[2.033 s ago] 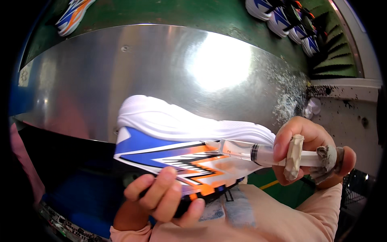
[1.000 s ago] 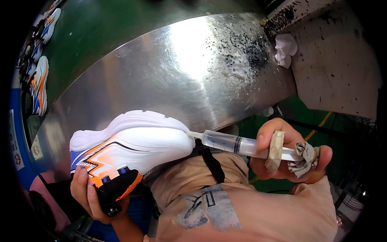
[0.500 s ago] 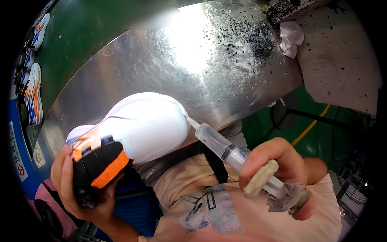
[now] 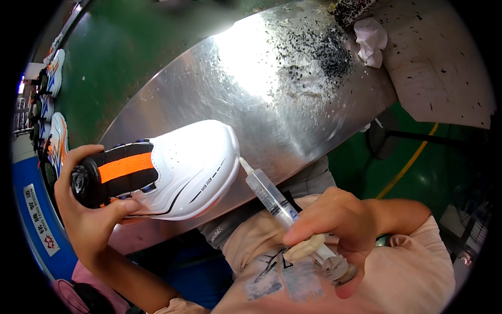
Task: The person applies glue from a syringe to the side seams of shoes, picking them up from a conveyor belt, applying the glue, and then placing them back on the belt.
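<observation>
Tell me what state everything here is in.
Shoe: held, toe pointing right.
Syringe: plunger partly out, tip at the shoe's toe.
Left hand: gripping the shoe's rear.
Right hand: wrapped around the syringe.
Table: speckled black and white at right.
Paper: crumpled.
Other shoes: lined up, far left.

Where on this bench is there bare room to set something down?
The metal sheet looks bare between the held shoe and the sheet's curved far edge; so does the green surface just beyond. Crowded: the sheet's upper right, strewn with specks beside crumpled paper, and the far left, lined with shoes.
</observation>
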A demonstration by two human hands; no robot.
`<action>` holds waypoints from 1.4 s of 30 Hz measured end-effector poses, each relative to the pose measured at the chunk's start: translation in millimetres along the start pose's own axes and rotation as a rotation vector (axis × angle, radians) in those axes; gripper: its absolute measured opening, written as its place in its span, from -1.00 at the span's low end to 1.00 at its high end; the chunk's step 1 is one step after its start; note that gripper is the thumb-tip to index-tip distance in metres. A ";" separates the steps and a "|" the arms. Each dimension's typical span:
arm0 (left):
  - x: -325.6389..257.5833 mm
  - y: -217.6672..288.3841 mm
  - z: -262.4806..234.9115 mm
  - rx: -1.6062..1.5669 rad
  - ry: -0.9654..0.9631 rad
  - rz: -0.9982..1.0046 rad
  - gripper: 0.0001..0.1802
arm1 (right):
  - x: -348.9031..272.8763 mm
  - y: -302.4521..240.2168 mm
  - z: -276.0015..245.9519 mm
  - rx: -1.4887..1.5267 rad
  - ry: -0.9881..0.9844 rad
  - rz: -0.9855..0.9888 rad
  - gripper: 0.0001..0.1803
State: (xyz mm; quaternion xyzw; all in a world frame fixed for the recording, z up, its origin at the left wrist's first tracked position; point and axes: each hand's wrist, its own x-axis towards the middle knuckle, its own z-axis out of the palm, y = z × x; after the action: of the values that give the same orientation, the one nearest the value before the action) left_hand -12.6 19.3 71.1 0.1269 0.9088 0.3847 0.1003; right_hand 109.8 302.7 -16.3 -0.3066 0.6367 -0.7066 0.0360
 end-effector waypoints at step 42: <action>-26.3 -0.8 21.2 0.340 0.294 -0.194 -0.55 | 87.9 81.2 -5.4 0.059 0.432 -0.086 -0.07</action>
State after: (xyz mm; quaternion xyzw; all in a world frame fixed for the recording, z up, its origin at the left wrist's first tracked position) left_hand 18.2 25.0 58.2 -0.0031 0.9732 0.2293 -0.0193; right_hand 8.5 253.5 -57.1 -0.1737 0.5949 -0.7751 -0.1228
